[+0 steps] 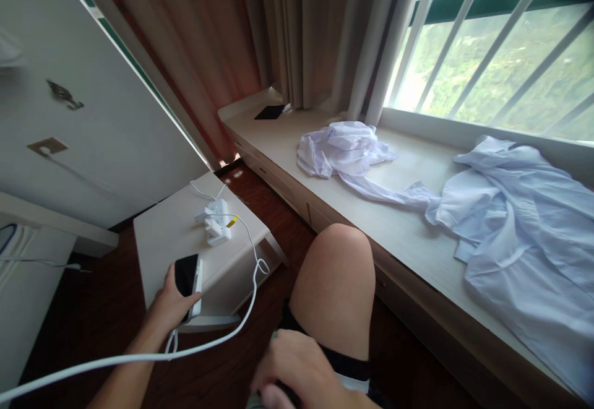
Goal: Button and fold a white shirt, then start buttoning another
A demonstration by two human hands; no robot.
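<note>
"Starting with the hands?"

"Well apart. Left hand (172, 305): clamped across a flat, black-screened phone with a thick white edge (187, 273), held at the near side of the table. Right hand (297, 362): curled low beside the bare knee (341, 257), with something dark partly showing beneath; cannot tell whether gripped or merely touched."

"Any advice for handling the phone?"

"Best gripped by the edges, thumb clear of the glossy screen. Worth minding as well: a thin white cable loop (171, 341) hanging just below, probably easy to snag."

"And further out?"

"On the small, pale, flat-topped table (160, 236), a white, block-shaped power strip (221, 214) with a small yellow tag (232, 221). Apparently from there, a long, smooth white cord (208, 345), looped once past the table edge, then sweeping over the left forearm. Best left slack."

"Beyond that?"

"To the right, a long, pale ledge (399, 189) with crumpled white fabric garments (348, 146); behind, long grey-brown curtains (315, 31) and a bright, barred window (477, 68)."
</note>
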